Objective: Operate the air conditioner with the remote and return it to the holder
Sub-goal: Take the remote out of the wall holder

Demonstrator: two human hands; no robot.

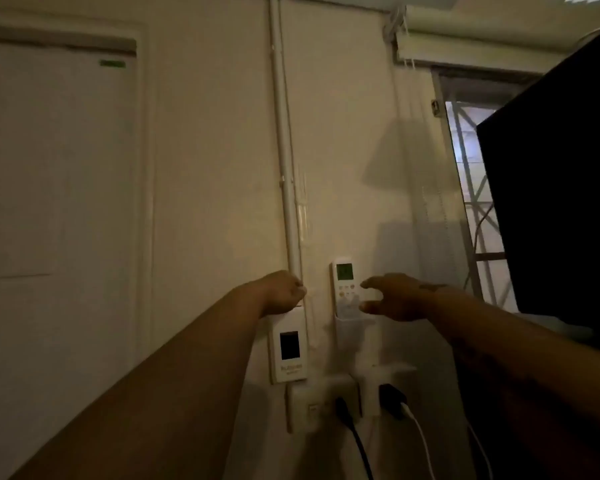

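Your two bare forearms reach up from the bottom of the view toward a cream wall in dim, yellowish light. Your left hand [284, 292] is curled into a loose fist, holding nothing, with its knuckles against or just in front of the white pipe [284, 161] that runs straight up the wall; you cannot tell from here whether it actually touches. Just below that fist sits a white wall panel [289, 348] with a dark rectangular screen. Your right hand [397, 301] is spread with the thumb and forefinger apart in a wide C, the fingertips [366, 283] just beside the right edge of the remote [344, 285] but not gripping it. You can see the remote standing upright, its small lit display at the top and rows of pale buttons beneath, with its lower end tucked inside the holder [352, 332], a white pocket fixed to the wall. Under the holder, white sockets carry a black plug [342, 408] with a dark cable and a second black plug [392, 398] with a white cable trailing down. To your right, a large dark shape [551, 202] covers part of a bright window [465, 161] with a rolled blind above it.
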